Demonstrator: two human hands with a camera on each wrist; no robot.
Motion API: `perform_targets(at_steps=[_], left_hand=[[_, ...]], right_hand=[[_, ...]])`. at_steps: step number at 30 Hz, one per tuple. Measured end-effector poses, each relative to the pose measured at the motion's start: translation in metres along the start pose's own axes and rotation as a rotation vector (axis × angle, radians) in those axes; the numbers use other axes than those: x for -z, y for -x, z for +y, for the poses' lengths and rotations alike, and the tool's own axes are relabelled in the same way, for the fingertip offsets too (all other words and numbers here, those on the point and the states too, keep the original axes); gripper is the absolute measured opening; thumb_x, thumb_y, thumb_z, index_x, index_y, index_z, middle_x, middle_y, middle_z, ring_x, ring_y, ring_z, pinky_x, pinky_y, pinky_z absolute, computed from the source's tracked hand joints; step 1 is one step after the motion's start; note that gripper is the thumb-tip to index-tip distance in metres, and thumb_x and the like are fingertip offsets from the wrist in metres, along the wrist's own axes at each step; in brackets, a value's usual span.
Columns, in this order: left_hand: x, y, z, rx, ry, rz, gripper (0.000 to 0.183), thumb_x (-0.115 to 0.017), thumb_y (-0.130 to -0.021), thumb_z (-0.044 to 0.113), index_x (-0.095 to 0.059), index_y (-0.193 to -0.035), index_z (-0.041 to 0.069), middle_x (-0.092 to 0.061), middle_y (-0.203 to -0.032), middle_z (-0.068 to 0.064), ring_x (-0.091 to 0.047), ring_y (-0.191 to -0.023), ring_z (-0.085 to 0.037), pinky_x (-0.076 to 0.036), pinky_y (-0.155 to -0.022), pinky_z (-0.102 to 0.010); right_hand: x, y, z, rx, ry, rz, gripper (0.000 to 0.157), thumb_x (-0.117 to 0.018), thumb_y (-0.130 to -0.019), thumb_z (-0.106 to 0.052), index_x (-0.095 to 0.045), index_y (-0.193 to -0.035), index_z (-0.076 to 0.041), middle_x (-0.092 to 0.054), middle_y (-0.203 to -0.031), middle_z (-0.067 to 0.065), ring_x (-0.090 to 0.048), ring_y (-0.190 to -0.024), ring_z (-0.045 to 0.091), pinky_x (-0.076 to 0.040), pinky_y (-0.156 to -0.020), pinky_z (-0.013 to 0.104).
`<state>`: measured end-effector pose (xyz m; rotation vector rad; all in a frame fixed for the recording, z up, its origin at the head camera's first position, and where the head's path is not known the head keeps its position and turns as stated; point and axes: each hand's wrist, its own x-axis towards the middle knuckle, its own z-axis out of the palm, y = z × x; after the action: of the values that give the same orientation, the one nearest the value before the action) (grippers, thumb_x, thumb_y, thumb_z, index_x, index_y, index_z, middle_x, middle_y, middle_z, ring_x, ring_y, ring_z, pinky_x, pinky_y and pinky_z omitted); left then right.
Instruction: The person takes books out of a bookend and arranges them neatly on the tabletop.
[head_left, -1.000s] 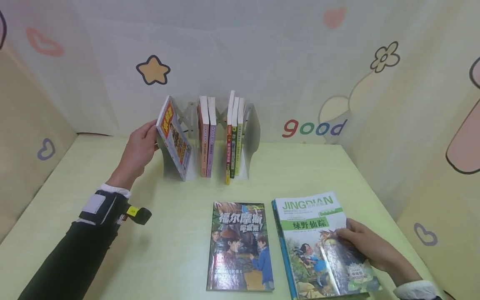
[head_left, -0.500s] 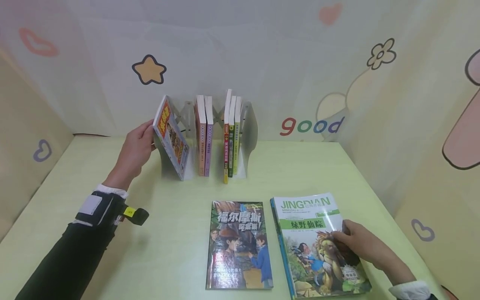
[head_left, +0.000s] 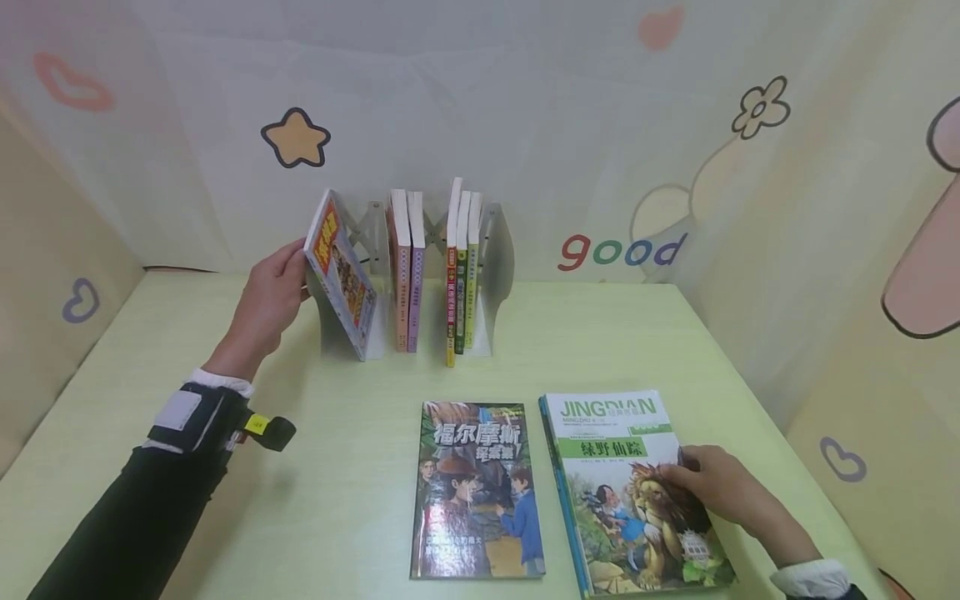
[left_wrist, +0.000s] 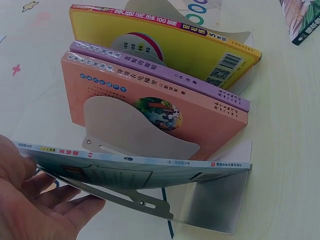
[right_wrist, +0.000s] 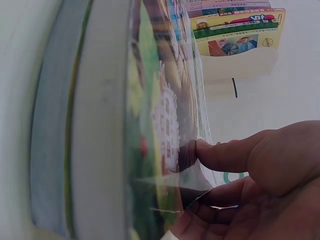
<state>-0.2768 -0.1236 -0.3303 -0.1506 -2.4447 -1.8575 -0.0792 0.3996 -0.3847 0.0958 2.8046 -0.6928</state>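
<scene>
My left hand (head_left: pixel 270 296) grips the top left edge of a thin blue-white picture book (head_left: pixel 342 279), which leans left against the end plate of a metal bookend rack (head_left: pixel 498 267). In the left wrist view the thumb is at the book (left_wrist: pixel 135 162) and the fingers (left_wrist: pixel 82 212) lie on the plate's outer side. My right hand (head_left: pixel 738 496) pinches the right edge of the top book (head_left: pixel 622 517) in a stack, a white and green one with a lion. In the right wrist view, the thumb (right_wrist: pixel 225 155) presses its cover, fingers beneath; thick books (right_wrist: pixel 55 120) lie under it.
A dark comic-style book (head_left: pixel 480 492) lies flat left of the stack. Upright in the rack are a pink book (head_left: pixel 402 292), a purple book (head_left: pixel 416 292) and a further group including a yellow book (left_wrist: pixel 200 55). A printed curtain (head_left: pixel 450 100) hangs behind the table (head_left: pixel 600 342).
The right hand has shifted slightly left, and the top book's right side has come down, losing its bright glare. The left hand and the leaning book hold still while the view drifts slightly.
</scene>
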Motion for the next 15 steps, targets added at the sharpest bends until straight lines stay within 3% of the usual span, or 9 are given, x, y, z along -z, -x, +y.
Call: perform_targets(at_steps=[8, 15], left_hand=[[-0.0003, 0.0010, 0.0014, 0.006, 0.002, 0.008, 0.062, -0.033, -0.101, 0.047, -0.032, -0.153, 0.012, -0.043, -0.145, -0.015, -0.046, -0.129, -0.028, -0.042, -0.099, -0.037], [-0.0002, 0.0012, 0.0005, 0.015, -0.008, 0.013, 0.062, -0.032, -0.101, 0.048, -0.032, -0.153, 0.013, -0.042, -0.145, -0.015, -0.045, -0.129, -0.028, -0.042, -0.099, -0.038]], right_hand=[[0.0011, -0.0010, -0.0036, 0.018, 0.066, 0.042, 0.023, -0.066, -0.089, -0.027, -0.065, -0.083, -0.004, -0.046, -0.062, 0.000, -0.040, -0.054, 0.015, -0.030, -0.046, 0.025], [0.0048, -0.0044, -0.0072, 0.017, 0.123, 0.036, 0.027, -0.068, -0.086, -0.029, -0.062, -0.077, -0.005, -0.050, -0.063, -0.001, -0.043, -0.055, 0.014, -0.032, -0.050, 0.027]])
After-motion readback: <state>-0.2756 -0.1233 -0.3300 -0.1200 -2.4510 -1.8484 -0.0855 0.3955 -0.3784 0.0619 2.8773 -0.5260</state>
